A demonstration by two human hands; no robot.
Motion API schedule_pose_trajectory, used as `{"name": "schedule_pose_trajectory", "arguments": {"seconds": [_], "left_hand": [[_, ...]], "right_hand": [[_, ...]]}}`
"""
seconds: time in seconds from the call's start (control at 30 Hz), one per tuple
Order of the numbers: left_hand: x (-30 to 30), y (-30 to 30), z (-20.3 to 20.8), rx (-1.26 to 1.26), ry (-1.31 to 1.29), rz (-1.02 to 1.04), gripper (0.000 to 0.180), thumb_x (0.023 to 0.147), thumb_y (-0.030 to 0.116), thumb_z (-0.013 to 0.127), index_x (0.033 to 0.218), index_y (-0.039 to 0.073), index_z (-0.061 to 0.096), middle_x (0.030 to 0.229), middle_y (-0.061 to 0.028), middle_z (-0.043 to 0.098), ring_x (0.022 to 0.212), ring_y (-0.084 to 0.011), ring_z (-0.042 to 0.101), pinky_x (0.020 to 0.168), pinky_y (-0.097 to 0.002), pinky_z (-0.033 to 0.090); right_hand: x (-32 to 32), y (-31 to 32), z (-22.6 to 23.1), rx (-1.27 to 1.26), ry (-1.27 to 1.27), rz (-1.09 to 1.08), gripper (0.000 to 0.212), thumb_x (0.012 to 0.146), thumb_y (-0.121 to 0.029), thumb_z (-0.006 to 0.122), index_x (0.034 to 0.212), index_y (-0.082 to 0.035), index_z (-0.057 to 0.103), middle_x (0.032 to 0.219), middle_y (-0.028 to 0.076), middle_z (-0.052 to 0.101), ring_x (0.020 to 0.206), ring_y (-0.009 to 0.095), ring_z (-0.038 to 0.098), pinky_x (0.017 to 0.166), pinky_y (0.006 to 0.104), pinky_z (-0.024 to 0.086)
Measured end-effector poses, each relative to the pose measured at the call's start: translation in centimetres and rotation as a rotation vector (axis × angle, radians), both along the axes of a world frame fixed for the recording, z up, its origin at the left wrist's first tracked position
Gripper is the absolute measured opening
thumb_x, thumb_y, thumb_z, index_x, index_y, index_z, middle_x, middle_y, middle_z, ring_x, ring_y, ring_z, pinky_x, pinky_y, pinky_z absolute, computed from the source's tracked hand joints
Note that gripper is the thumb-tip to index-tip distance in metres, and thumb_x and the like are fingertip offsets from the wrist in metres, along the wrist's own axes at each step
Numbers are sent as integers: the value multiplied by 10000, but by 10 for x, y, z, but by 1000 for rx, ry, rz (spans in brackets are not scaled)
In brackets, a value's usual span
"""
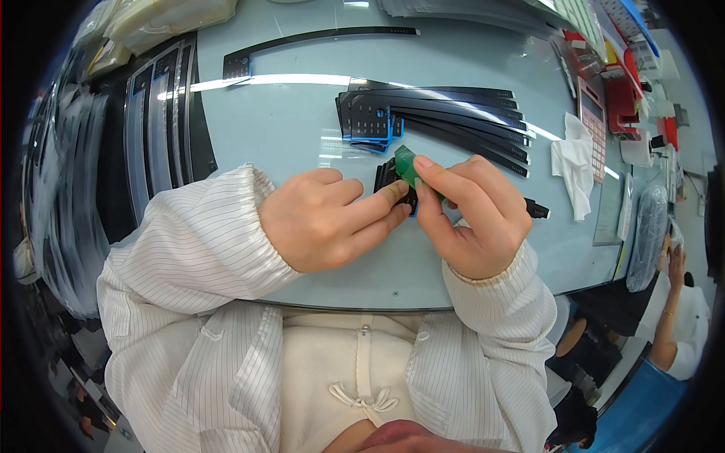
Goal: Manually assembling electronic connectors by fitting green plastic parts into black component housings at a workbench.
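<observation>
My right hand (476, 215) pinches a small green film piece (405, 163) between thumb and fingertips, over the table's middle. Close against it, my left hand (328, 219) has its index finger and thumb on the wide end of a black panel strip (386, 175) with a blue edge. The strip runs beneath my right hand, and its narrow tip (538, 209) shows past the wrist. My fingers hide most of where the green piece meets the strip. Just beyond lies a fanned stack of similar black strips (445, 109), their wide ends blue-edged.
One more black strip (332, 34) lies apart at the back. Dark framed panels (160, 113) and clear plastic sheets (72, 189) crowd the left. On the right are a white tissue (575, 167), a pink calculator (592, 121) and a bubble-wrapped bundle (648, 234). Another person (676, 317) sits at far right.
</observation>
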State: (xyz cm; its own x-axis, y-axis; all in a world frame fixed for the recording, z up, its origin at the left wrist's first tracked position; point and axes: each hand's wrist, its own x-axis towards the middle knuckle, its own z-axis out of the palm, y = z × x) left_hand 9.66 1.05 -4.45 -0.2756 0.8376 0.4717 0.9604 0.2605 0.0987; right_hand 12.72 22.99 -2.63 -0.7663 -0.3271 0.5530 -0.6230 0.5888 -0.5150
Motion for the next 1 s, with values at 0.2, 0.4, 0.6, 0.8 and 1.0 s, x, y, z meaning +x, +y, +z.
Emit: {"name": "schedule_pose_trajectory", "arguments": {"seconds": [0.2,0.4,0.6,0.8,1.0], "left_hand": [[-3,0,3,-13,11,-9,235,778,102,709,999,39,755,1039,-63,702,620,-117,537,503,-264,421],[-5,-1,0,27,4,-21,216,770,106,704,969,30,742,1024,-46,676,718,-120,566,517,-261,429],[-2,-2,-7,119,28,-40,256,742,87,717,991,31,736,1110,-79,690,698,-110,561,499,-253,408],[-2,1,-17,201,99,-60,197,802,82,705,987,14,713,1078,-109,699,711,-112,596,468,-243,411],[-3,5,-16,356,86,-105,240,810,48,681,1018,-72,691,1037,-180,699,639,-145,619,462,-271,485]], "right_hand": [[-7,-3,-4,-61,52,-14,330,727,161,760,1034,46,734,742,81,652,586,146,593,501,245,468],[-3,-3,0,-55,50,-7,334,710,151,753,1026,43,737,719,74,635,562,148,563,486,246,436],[1,-4,4,-59,27,-29,315,730,135,736,1027,30,742,698,79,616,538,131,535,485,238,410],[8,1,1,-113,70,-88,312,788,138,721,1083,38,722,756,78,639,571,120,529,504,232,413],[11,4,4,-116,113,-103,302,792,146,716,1078,50,717,760,83,639,580,120,514,508,228,392]]}}
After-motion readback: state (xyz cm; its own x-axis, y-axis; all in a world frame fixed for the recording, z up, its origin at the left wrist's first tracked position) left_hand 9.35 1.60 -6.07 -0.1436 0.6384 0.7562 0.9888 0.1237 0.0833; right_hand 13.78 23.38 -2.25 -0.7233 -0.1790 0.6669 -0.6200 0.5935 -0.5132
